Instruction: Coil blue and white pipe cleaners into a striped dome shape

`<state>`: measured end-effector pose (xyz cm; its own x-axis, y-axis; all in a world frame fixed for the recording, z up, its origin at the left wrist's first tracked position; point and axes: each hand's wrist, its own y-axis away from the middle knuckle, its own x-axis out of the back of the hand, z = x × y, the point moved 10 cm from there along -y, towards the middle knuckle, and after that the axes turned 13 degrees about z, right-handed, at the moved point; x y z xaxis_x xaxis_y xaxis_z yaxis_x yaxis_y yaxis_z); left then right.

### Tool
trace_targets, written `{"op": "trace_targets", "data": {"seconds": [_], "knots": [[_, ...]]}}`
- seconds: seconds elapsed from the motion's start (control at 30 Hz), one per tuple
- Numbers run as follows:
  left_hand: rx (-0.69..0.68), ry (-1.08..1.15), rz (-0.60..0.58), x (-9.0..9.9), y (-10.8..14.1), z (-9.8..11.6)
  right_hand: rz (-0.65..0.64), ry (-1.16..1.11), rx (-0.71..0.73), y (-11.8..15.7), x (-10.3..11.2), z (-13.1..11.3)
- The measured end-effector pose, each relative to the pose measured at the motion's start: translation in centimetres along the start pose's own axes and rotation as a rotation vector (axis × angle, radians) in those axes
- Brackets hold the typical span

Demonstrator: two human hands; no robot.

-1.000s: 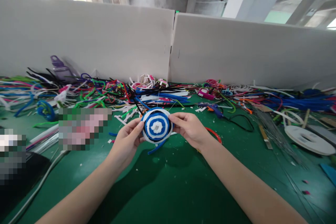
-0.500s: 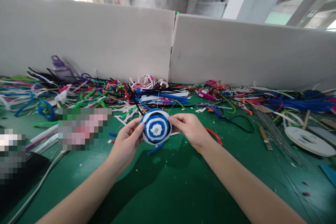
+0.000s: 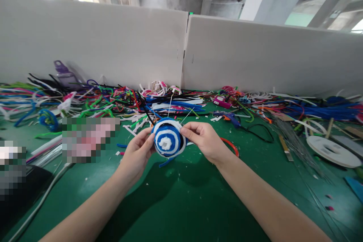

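Observation:
A round coil of blue and white fuzzy stems [image 3: 167,138] is held up above the green table [image 3: 181,211], its white centre facing me. My left hand [image 3: 139,151] pinches its left edge between thumb and fingers. At the upper right edge, my right hand [image 3: 200,138] pinches the rim with thumb and forefinger. Thin wires stick out behind the coil toward the back. A short blue stem end pokes out under it. The fingertips behind the coil are partly hidden.
Loose coloured stems [image 3: 181,106] are heaped along the grey partition [image 3: 99,41]. A glue gun [image 3: 229,118] with a black cord lies behind my right hand. At right are a white spool [image 3: 333,151] and a cutter [image 3: 286,148]; a purple bottle [image 3: 65,75] stands back left.
The coil has tilted, so its white centre has shifted left and slightly down and its side shows as a dome. Both hands keep their hold in nearly the same place.

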<state>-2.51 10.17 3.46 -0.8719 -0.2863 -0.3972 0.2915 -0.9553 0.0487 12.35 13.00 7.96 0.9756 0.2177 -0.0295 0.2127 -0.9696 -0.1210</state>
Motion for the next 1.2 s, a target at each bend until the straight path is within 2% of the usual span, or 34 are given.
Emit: {"op": "trace_targets", "data": {"seconds": [0.17,0.27,0.33,0.43,0.5,0.57,0.7,0.87,1.07,1.2], "knots": [[-0.050,0.011,0.007,0.2,-0.2,0.5,-0.048,0.003,-0.089,0.2,-0.1,-0.2],[-0.123,0.008,0.024,0.4,-0.2,1.4,-0.095,0.111,-0.081,0.5,0.4,-1.3],[-0.183,0.022,0.034,0.5,-0.2,2.1,-0.028,0.231,-0.031,0.4,1.7,-2.5],[-0.224,0.050,0.036,0.5,-0.1,2.6,0.142,0.445,0.108,0.3,3.7,-4.7],[-0.225,0.050,0.030,0.5,-0.1,2.5,0.195,0.481,0.187,0.5,3.9,-5.6],[-0.226,0.033,0.024,0.5,-0.1,2.5,0.156,0.378,0.149,0.6,3.1,-5.1],[-0.216,-0.006,0.008,0.4,0.1,2.2,0.083,0.113,-0.039,0.8,1.6,-2.5],[-0.182,0.009,-0.004,0.3,0.0,1.8,0.017,-0.032,-0.149,0.8,0.6,-1.0],[-0.186,0.001,-0.012,0.4,0.0,1.5,0.000,-0.050,-0.184,0.8,0.5,-0.7],[-0.199,-0.012,-0.022,0.4,0.0,1.5,-0.006,-0.035,-0.144,0.8,0.4,-1.0]]}}
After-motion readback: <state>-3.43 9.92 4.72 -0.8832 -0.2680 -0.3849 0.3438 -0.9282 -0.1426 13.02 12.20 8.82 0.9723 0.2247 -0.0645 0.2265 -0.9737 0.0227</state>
